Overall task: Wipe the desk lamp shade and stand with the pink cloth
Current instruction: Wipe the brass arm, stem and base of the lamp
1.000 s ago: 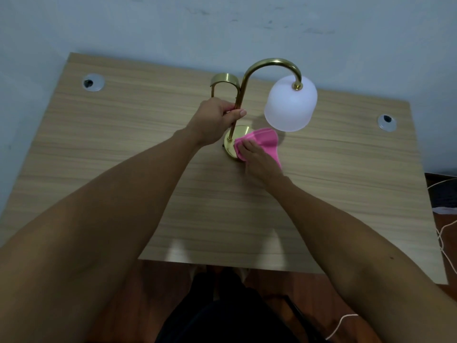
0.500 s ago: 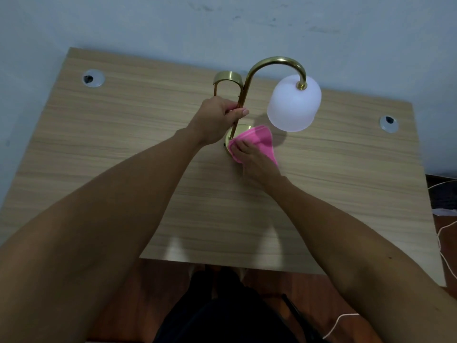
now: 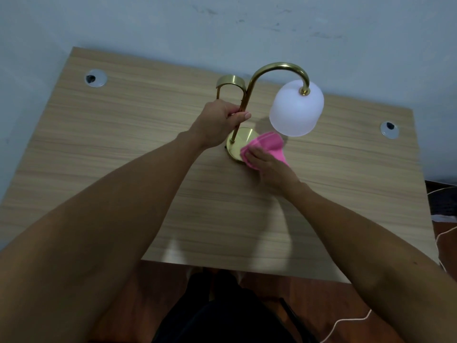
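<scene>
A brass desk lamp stands near the back middle of the wooden desk [image 3: 123,149]. Its curved stem [image 3: 249,92] arches right to a white frosted shade [image 3: 295,110] that hangs mouth down. My left hand [image 3: 220,122] is closed around the lower stem, thumb to the right. The round brass base [image 3: 238,143] sits just below that hand. My right hand [image 3: 268,164] presses a bunched pink cloth [image 3: 265,144] onto the right side of the base, under the shade. A second, shorter brass arch [image 3: 230,82] rises behind my left hand.
Two round cable grommets are set in the desk, one at the back left [image 3: 95,78] and one at the right [image 3: 389,129]. A pale blue wall [image 3: 222,26] runs right behind the desk. White cables [image 3: 351,320] lie on the red-brown floor at the right.
My right hand has slid the pink cloth from the left front of the base toward its right side, uncovering more brass. My left hand keeps its hold on the stem.
</scene>
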Demonstrator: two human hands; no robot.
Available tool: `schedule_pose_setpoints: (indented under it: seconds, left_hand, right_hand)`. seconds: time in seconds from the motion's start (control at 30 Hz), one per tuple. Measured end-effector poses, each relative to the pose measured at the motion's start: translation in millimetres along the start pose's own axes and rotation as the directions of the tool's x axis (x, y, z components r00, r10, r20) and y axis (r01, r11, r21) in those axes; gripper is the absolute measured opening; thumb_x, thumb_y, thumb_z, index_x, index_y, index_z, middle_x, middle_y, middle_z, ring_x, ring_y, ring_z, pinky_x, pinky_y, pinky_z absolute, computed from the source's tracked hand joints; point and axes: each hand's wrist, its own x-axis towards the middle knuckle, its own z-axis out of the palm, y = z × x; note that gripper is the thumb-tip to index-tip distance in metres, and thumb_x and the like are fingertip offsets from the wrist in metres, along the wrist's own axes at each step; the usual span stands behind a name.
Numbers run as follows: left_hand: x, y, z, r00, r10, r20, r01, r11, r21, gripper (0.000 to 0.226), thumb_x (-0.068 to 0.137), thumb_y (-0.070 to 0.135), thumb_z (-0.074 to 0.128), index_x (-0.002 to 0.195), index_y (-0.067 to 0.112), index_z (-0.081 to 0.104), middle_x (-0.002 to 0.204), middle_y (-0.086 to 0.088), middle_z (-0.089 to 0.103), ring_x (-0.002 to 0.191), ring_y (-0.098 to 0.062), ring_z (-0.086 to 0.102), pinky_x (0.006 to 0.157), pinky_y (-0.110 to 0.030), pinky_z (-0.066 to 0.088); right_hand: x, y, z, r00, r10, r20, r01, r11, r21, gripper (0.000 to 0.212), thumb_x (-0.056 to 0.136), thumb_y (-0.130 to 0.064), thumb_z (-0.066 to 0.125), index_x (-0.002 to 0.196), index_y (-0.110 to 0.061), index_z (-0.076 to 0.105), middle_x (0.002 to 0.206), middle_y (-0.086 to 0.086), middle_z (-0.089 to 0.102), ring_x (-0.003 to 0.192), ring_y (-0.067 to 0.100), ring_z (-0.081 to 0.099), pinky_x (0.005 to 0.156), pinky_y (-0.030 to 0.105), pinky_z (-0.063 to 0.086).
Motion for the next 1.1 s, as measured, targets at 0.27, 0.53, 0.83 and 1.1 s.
schedule_pose_setpoints:
  seconds: [0.27, 0.53, 0.83, 1.1]
  left_hand:
    - [3.4, -6.1, 2.0, 0.997, 0.075, -0.014, -0.073, 0.994, 0.083, 0.031, 0.103, 0.031, 0.064, 0.097, 0.006, 0.081, 0.079, -0.015, 0.076, 0.073, -0.031, 0.070, 0.071, -0.046, 0.059]
    - [1.8, -5.1, 3.7, 0.996, 0.081, -0.049, -0.076, 0.993, 0.092, 0.036, 0.103, 0.033, 0.063, 0.097, 0.001, 0.079, 0.079, -0.020, 0.076, 0.072, -0.034, 0.071, 0.071, -0.047, 0.057]
    - [1.6, -4.4, -0.2, 0.997, 0.072, -0.008, -0.071, 0.992, 0.109, 0.044, 0.102, 0.039, 0.062, 0.089, -0.001, 0.076, 0.076, -0.022, 0.073, 0.072, -0.037, 0.069, 0.072, -0.050, 0.058]
    - [-0.4, -4.0, 1.4, 0.995, 0.101, -0.017, -0.099, 0.990, 0.104, 0.042, 0.103, 0.037, 0.061, 0.091, 0.000, 0.077, 0.080, -0.023, 0.073, 0.073, -0.036, 0.069, 0.072, -0.048, 0.058]
  right_hand:
    - [77.7, 25.1, -10.7, 0.970, 0.238, -0.058, -0.208, 0.926, 0.314, 0.050, 0.092, 0.002, 0.052, 0.142, -0.006, 0.056, 0.144, 0.018, 0.058, 0.134, 0.039, 0.050, 0.115, 0.057, 0.040]
    - [29.0, 7.3, -0.7, 0.879, 0.462, -0.116, -0.382, 0.829, 0.410, 0.063, 0.083, 0.022, 0.058, 0.143, 0.002, 0.057, 0.148, 0.021, 0.056, 0.143, 0.039, 0.047, 0.123, 0.047, 0.031]
    - [57.5, -45.4, -3.6, 0.765, 0.643, 0.027, -0.594, 0.690, 0.414, 0.067, 0.094, 0.003, 0.044, 0.159, 0.004, 0.028, 0.165, 0.027, 0.030, 0.156, 0.044, 0.021, 0.130, 0.054, 0.015]
    - [48.6, -38.2, -1.3, 0.897, 0.416, -0.153, -0.354, 0.880, 0.318, 0.059, 0.088, 0.003, 0.035, 0.144, 0.005, 0.054, 0.145, 0.022, 0.057, 0.137, 0.042, 0.050, 0.121, 0.054, 0.033]
